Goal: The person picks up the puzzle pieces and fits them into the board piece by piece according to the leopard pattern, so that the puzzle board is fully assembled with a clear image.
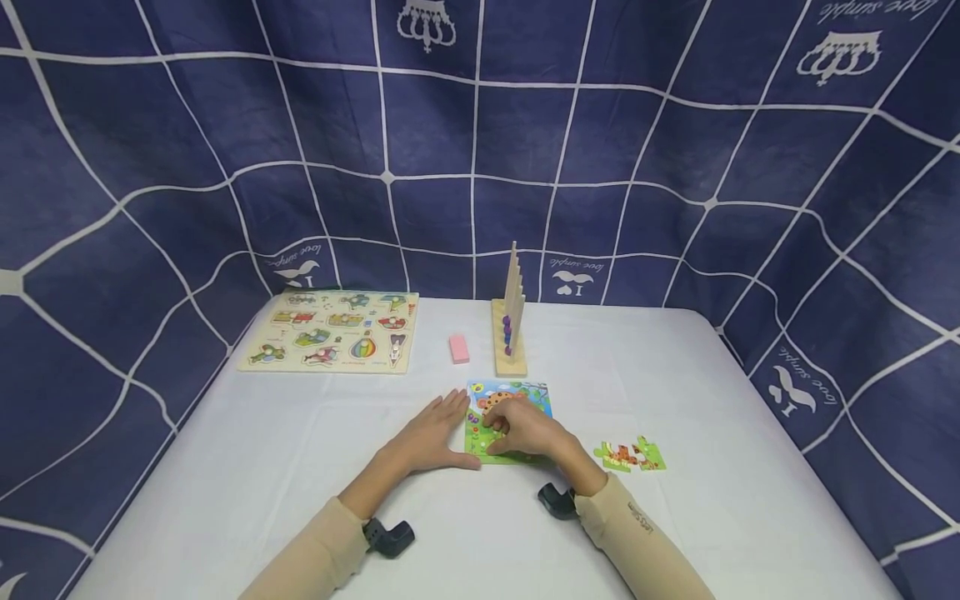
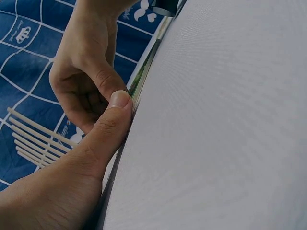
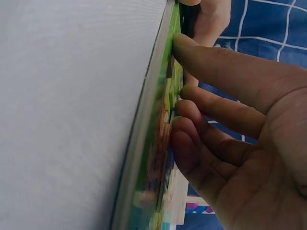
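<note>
A jigsaw puzzle board (image 1: pixel 536 392) with a spotted animal on a green and blue picture lies before me. My left hand (image 1: pixel 435 435) rests at its left side with fingers extended, the thumb along the near edge. Over the board, my right hand (image 1: pixel 527 429) bends its fingers downward. In the right wrist view, the right fingertips (image 3: pixel 181 139) are on the puzzle's surface, and the thumb is near its green border (image 3: pixel 174 28). No loose piece shows between them. Several joined puzzle pieces (image 1: pixel 630 454), green and orange, lie to the right of the right hand.
At the back left lies a wooden peg puzzle (image 1: pixel 345 321) with vehicle pictures. A pink block (image 1: pixel 459 349) sits behind the board. Beside it stands a wooden rack (image 1: pixel 510 358) with upright rods and purple and blue beads. A patterned blue curtain (image 1: pixel 427 133) surrounds the white table (image 1: pixel 720 500).
</note>
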Demonstrator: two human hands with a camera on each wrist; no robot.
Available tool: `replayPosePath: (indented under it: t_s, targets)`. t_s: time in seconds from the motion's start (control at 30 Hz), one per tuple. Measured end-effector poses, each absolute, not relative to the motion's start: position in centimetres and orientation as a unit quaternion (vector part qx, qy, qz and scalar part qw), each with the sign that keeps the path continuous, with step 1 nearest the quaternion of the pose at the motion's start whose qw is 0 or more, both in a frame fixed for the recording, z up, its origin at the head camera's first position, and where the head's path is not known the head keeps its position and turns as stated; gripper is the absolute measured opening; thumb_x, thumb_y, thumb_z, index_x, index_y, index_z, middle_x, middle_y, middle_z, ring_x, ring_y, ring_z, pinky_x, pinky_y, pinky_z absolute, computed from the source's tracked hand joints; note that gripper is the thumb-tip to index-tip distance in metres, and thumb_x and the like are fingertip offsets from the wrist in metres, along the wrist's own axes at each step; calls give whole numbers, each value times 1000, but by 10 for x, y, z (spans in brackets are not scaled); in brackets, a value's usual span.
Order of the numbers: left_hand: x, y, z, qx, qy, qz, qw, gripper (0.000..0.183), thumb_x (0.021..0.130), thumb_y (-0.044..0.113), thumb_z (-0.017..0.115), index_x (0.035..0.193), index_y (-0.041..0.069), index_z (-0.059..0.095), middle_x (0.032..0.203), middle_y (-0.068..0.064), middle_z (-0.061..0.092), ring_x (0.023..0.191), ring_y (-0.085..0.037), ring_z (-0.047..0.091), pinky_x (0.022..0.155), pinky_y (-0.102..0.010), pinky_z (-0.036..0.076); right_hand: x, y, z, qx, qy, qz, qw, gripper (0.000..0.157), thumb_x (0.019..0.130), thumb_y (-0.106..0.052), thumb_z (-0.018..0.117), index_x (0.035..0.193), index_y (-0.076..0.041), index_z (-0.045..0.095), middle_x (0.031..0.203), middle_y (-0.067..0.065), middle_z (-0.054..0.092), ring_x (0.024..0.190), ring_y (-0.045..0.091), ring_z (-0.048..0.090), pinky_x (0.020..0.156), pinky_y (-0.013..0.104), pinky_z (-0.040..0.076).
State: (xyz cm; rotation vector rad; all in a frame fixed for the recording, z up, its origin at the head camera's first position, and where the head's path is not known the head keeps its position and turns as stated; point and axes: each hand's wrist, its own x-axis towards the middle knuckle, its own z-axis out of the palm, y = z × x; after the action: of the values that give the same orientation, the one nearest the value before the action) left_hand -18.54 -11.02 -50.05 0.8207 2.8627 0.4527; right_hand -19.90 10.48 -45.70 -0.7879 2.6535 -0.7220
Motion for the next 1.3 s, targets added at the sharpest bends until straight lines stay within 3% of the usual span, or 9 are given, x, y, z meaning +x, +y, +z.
replayPosePath:
  t_s: [0.8, 1.3]
  targets:
    - [-186, -110, -500, 275, 947, 153, 61, 118, 72, 84, 54, 154, 5, 23, 164, -11, 17, 152, -25, 16, 126, -43, 16, -198, 107, -456, -287, 914, -255, 134, 32, 72, -15, 85, 101, -5, 73, 80, -6, 65, 73, 6, 54, 68, 20, 47]
    - [-186, -110, -502, 275, 947, 157, 62, 119, 72, 84, 55, 155, 5, 22, 164, -10, 17, 153, -24, 15, 126, -42, 16, -199, 108, -455, -313, 907, -245, 134, 36, 72, -17, 86, 104, -5, 72, 83, -4, 65, 74, 5, 54, 66, 16, 48]
